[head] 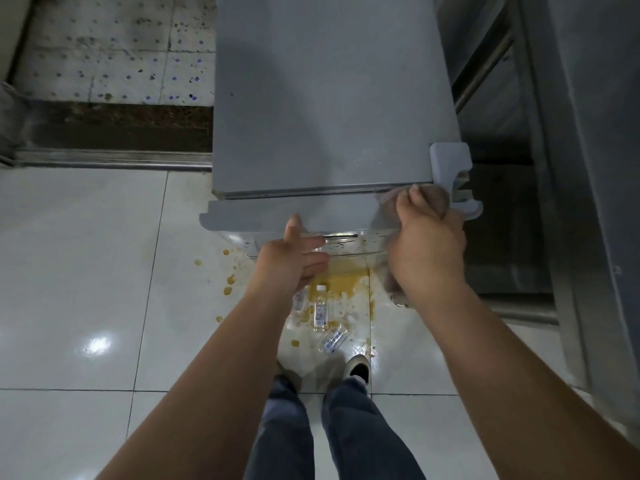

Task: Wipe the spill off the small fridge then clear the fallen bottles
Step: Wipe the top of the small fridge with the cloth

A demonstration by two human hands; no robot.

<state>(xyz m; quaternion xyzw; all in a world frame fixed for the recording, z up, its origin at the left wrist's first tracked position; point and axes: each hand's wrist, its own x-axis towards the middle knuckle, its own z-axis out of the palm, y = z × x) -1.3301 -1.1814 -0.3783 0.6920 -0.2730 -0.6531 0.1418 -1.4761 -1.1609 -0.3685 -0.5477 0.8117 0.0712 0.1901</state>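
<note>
Fridge is standing on the floor, right in front of the person, and its grey top is filling the middle of the view. The right hand is squeezing a brown cloth in a tight grip and pressing it on the front right corner of the fridge top, just beside the hinge. The left hand is lying open, fingers loose, holding nothing. Its thumb is touching the front edge of the door, as if it is steadying the fridge.

To do this wipe well, I think the cloth should be kept flat and pushed along the whole front edge, so no sticky drips are being left in the groove. The corner by the hinge looks tricky, so going slowly there should help.

Down below, yellow spill is spreading on the floor under the door. Bottles are lying on their sides in it, near the shoes. They are waiting to be picked up, and the wet floor looks slippery.
</note>
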